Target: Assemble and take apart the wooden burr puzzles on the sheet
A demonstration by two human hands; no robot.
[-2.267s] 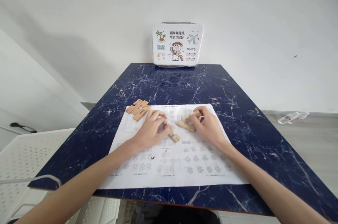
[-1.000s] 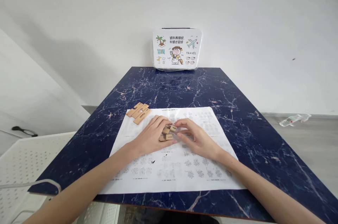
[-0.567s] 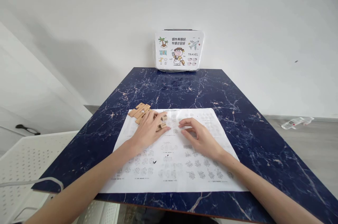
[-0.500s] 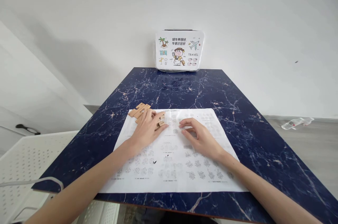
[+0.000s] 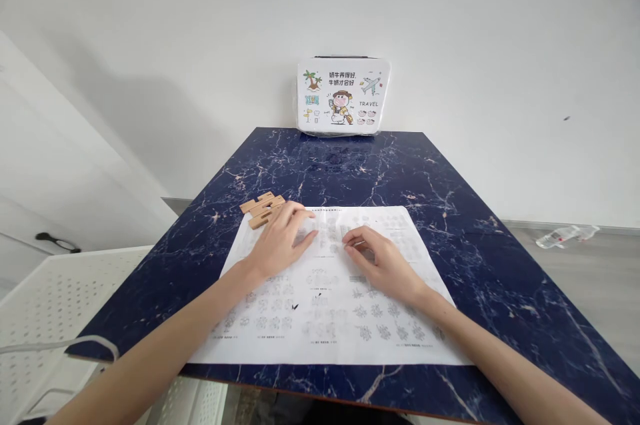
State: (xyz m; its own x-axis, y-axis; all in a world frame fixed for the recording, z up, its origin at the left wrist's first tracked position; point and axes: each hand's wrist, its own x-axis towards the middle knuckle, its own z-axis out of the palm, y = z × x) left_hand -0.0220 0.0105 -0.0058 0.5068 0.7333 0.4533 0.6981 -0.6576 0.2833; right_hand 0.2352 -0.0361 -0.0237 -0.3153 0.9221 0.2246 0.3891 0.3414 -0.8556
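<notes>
The left hand's [image 5: 281,240] thumb and forefinger stand well parted above the sheet [image 5: 350,348]; whether its palm covers anything I cannot tell. The right hand [image 5: 383,258], on the sheet's right half, curls, thumb and fingertips slightly apart, nothing visible between. Slotted wooden blocks [image 5: 263,207] overlap the sheet's far left corner. Beyond the sheet stands a white case [image 5: 345,95], contents hidden.

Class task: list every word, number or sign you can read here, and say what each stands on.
"奶牛养得好, 牛奶才会好": white case, over two lines.
"TRAVEL": same case, right side.
Other tiny lettering on the case: too small to read.
Title and captions on the paper sheet: too small and blurred.
Wooden blocks: nothing legible.
Clear plastic item on the floor: nothing legible.
</notes>
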